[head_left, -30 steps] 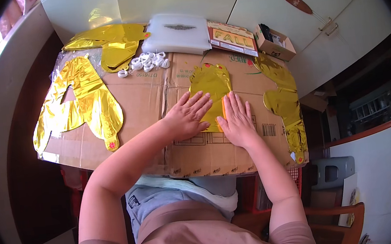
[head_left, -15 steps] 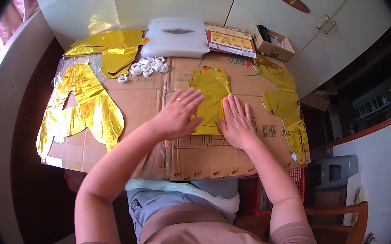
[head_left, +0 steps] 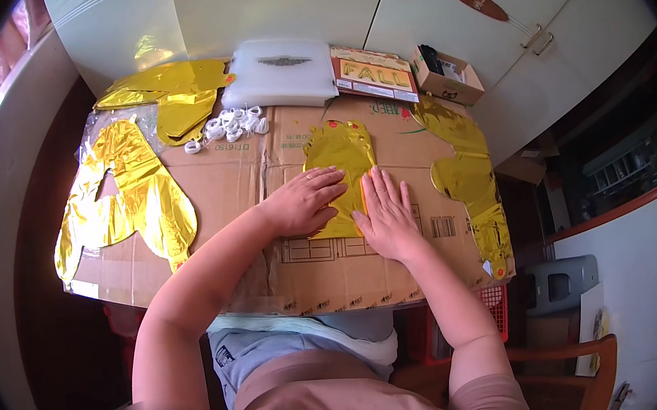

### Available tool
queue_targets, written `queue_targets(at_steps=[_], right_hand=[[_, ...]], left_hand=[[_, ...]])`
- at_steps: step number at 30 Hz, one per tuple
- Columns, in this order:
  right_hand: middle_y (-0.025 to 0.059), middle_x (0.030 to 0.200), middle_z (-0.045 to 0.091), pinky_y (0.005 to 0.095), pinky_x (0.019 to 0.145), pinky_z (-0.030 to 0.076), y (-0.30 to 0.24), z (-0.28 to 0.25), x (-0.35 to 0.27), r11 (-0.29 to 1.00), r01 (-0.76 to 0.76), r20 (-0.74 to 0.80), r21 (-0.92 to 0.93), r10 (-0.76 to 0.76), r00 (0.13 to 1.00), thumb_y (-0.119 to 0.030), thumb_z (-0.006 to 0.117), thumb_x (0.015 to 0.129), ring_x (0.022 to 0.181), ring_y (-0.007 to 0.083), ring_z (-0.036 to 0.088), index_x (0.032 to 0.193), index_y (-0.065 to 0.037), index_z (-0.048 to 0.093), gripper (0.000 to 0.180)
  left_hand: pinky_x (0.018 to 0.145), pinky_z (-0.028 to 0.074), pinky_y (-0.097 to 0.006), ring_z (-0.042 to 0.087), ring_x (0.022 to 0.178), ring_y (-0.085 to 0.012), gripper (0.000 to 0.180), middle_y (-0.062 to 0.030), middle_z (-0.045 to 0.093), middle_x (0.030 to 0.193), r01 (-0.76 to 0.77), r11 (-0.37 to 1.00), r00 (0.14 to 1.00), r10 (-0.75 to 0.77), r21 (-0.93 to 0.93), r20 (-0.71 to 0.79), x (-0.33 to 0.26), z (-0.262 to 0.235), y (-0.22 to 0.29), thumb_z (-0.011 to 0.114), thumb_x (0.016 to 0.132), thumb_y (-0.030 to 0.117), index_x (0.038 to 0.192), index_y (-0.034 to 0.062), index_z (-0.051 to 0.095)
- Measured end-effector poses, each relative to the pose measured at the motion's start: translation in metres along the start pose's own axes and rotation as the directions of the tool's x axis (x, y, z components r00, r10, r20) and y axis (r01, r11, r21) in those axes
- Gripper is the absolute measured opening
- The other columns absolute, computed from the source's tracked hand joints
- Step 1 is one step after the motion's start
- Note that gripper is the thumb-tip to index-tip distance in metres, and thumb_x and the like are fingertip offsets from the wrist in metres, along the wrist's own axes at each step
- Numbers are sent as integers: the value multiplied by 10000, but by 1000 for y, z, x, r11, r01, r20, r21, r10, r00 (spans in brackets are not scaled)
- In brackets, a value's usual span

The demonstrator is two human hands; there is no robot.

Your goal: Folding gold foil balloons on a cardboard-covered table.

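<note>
A folded gold foil balloon (head_left: 330, 148) lies flat in the middle of the cardboard sheet (head_left: 233, 183). My left hand (head_left: 305, 202) rests palm down over its left side, fingers stretched toward the right. Along the balloon's right edge my right hand (head_left: 386, 214) lies flat, fingers pointing away from me and partly on the cardboard. Neither hand grips anything. The part of the foil under my palms is hidden.
Other gold foil balloons lie around: an arch-like one (head_left: 160, 188) at left, a folded one (head_left: 169, 89) at back left, a curved one (head_left: 467, 177) at right. Behind are white ribbon rolls (head_left: 234, 122), a white translucent pack (head_left: 278, 81), a printed box (head_left: 374, 74) and an open carton (head_left: 449, 86).
My left hand, lifted with fingers apart before, has come down onto the foil. My right hand stays flat at the balloon's edge. The whole view has shifted slightly.
</note>
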State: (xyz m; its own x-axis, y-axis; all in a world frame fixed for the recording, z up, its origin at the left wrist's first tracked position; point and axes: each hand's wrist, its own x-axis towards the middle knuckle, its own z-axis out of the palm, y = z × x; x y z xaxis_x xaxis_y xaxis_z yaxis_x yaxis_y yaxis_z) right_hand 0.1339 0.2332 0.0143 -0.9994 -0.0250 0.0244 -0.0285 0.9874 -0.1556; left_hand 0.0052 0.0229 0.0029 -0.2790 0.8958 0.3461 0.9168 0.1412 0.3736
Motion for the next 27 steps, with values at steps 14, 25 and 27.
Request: queue_targets(at_steps=[14, 25, 27], right_hand=[[212, 1533, 408, 495, 1199, 278, 35, -37, -26, 947, 230, -272, 222, -166, 948, -287, 727, 887, 1423, 389, 387, 1436, -41, 476, 652], [92, 1042, 687, 286, 737, 545, 66, -47, 64, 438, -348, 208, 829, 337, 918, -164, 760, 869, 882, 146, 652, 1203, 59, 635, 420], [84, 999, 684, 279, 677, 533, 61, -55, 83, 396, -438, 299, 807, 366, 881, -182, 778, 845, 831, 139, 641, 1173, 62, 653, 427]], left_hand=[[1163, 361, -450, 464, 1381, -369, 537, -213, 518, 1465, 24, 997, 1000, -23, -70, 21, 2, -6, -2, 660, 898, 276, 1352, -1, 585], [1178, 341, -448, 451, 1392, -370, 527, -220, 511, 1470, 27, 998, 999, -26, -49, 20, 2, -8, 2, 636, 918, 285, 1354, -5, 579], [1182, 336, -449, 448, 1396, -366, 527, -215, 509, 1473, 25, 998, 1000, -25, -52, 17, 2, -8, 1, 631, 925, 291, 1361, 0, 574]])
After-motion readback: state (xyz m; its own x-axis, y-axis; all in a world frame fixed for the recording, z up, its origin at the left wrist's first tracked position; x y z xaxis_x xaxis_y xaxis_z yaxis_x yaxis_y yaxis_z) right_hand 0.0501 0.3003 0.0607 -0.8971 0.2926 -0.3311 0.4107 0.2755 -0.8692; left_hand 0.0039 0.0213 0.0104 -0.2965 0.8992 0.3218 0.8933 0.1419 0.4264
